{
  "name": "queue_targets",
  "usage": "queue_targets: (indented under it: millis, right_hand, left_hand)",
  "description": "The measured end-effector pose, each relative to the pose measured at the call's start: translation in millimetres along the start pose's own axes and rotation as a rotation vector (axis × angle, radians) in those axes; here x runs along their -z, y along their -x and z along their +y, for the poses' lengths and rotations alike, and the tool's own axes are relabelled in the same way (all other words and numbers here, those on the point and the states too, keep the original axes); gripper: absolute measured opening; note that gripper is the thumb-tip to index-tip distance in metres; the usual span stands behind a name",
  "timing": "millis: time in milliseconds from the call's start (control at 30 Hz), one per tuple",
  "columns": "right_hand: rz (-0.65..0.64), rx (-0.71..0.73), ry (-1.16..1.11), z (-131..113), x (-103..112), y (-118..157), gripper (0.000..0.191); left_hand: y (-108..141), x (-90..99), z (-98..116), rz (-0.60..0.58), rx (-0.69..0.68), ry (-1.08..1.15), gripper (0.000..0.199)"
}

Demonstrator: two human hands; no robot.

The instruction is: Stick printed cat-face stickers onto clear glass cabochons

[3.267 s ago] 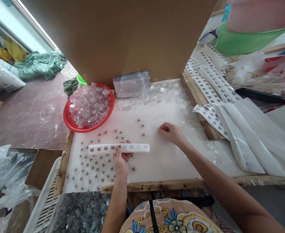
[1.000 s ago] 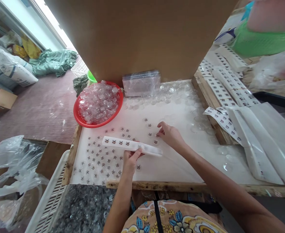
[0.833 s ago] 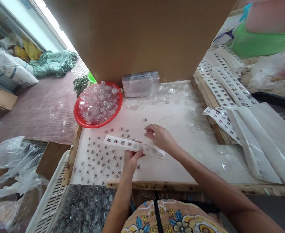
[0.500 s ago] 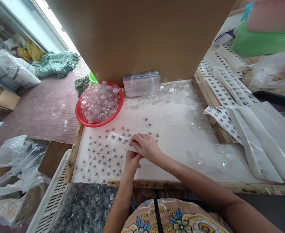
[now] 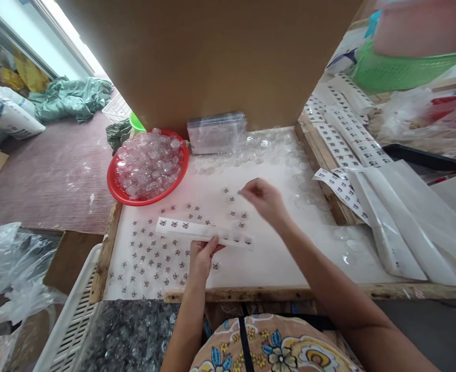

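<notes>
My left hand (image 5: 201,258) grips a white strip of cat-face stickers (image 5: 169,224) from below, thumb on top, and the strip lies level above the board. To the right of it my right hand (image 5: 264,199) is raised with its fingers pinched. A tiny greyish bit shows at those fingertips, too small to name. Beneath both hands is a white work board (image 5: 267,263). Many clear round discs with cat-face stickers (image 5: 156,256) lie on its left side, and several more near my right hand. Plain clear discs (image 5: 309,188) lie along the right side.
A red basin (image 5: 148,201) heaped with clear discs stands at the back left, beside a clear plastic pack (image 5: 217,135). Behind rises a large cardboard sheet (image 5: 212,62). Sticker sheets (image 5: 342,144) lie beyond the wooden edge (image 5: 321,170). A white crate (image 5: 69,310) stands at lower left.
My right hand has left the strip and moved up and right with its fingers pinched. The strip now extends fully across my left hand. The view has shifted slightly.
</notes>
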State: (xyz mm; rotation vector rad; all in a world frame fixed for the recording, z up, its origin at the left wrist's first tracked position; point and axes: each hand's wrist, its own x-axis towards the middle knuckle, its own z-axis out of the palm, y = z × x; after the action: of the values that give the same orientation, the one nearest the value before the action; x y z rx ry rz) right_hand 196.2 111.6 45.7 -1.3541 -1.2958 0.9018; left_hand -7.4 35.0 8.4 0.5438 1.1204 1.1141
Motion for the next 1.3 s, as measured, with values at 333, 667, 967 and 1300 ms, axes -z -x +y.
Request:
queue_targets:
  millis: [333, 667, 967, 1300]
  right_hand:
    - [0.054, -0.369, 0.373, 81, 64, -20, 0.023]
    - [0.02, -0.28, 0.583, 71, 49, -16, 0.009]
    - [-0.177, -0.214, 0.633, 52, 28, 12, 0.027]
    - [-0.416, 0.216, 0.159, -47, -69, 39, 0.013]
  left_hand:
    - [0, -4.1, 2, 0.009, -0.026, -0.002, 0.032]
    - [1, -0.6, 0, 0.012, -0.027, -0.015, 0.034]
    - [6, -2.6, 4, -0.052, -0.006, -0.016, 0.037]
    - [1, 2.3, -7, -0.156, -0.048, -0.146, 0.024]
